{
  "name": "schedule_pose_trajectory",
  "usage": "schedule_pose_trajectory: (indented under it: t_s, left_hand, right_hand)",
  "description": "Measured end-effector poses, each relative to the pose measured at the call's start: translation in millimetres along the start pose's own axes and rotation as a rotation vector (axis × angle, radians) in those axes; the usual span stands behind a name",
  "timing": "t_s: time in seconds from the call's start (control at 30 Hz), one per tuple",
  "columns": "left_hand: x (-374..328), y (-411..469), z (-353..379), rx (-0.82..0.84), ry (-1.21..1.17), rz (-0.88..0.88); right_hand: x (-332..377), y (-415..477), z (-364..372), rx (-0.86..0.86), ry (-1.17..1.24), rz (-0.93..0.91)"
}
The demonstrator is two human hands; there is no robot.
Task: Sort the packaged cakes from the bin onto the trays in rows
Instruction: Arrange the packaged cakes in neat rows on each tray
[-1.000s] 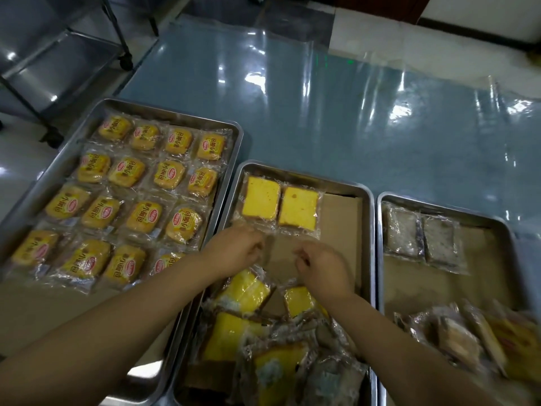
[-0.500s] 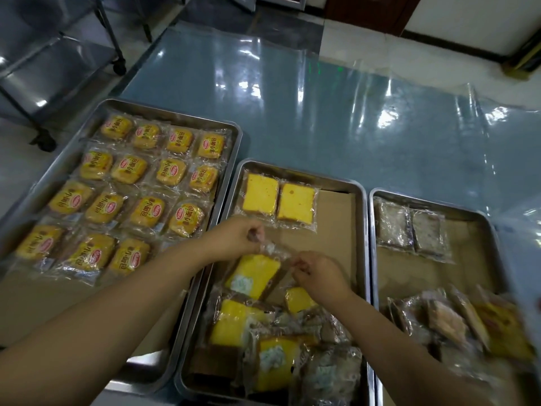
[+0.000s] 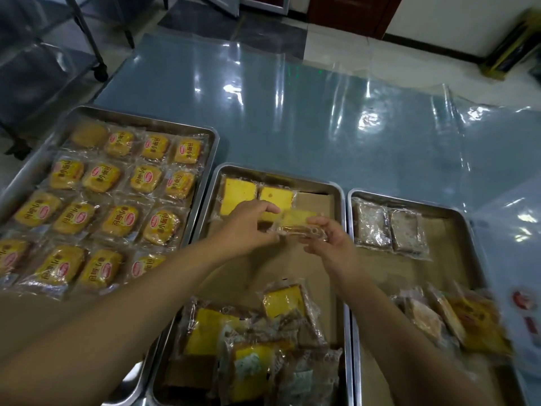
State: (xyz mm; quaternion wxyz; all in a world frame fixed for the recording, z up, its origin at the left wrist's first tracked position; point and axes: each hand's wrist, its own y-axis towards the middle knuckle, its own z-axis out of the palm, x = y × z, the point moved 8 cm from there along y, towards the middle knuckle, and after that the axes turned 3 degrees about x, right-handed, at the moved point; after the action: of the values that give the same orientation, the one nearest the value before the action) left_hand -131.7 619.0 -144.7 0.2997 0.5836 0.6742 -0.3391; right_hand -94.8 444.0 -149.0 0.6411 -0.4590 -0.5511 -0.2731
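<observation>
wrapped cake slice [image 3: 298, 221] is hanging over the far end of the middle tray [image 3: 281, 172], beside two laid slices [image 3: 238, 196]. left hand [image 3: 248, 227] and right hand [image 3: 330, 244] are pinching its film ends. it is probably being light, soft, slippery, so gripping the seams seems safer. bare paper [image 3: 315, 199] near the tray's right rim is leaving room.

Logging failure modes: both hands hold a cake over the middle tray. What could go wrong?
1. The left hand and right hand pinch the cake by its wrapper ends; it may slip.
2. It hovers beside the placed cakes; setting it down could overlap or nudge that row.
</observation>
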Motion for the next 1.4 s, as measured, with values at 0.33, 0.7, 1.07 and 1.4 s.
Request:
schedule_pose_trajectory:
  t_s: [0.33,0.7,1.07,1.4]
  left_hand:
    - [36,41,43,0.102,0.729,-0.064]
    - [54,53,56,0.174,0.938,-0.112]
    - [62,53,58,0.124,0.929,-0.060]
    - [48,45,53,0.127,0.883,-0.006]
  right_hand:
    - [-24,37,-51,0.067,-0.659,-0.020]
    - [-9,52,-45,-0.092,-1.447,-0.301]
    - [-35,67,-27,0.083,-1.611,-0.339]
    - [-30,52,-25,0.063,-1.563,-0.247]
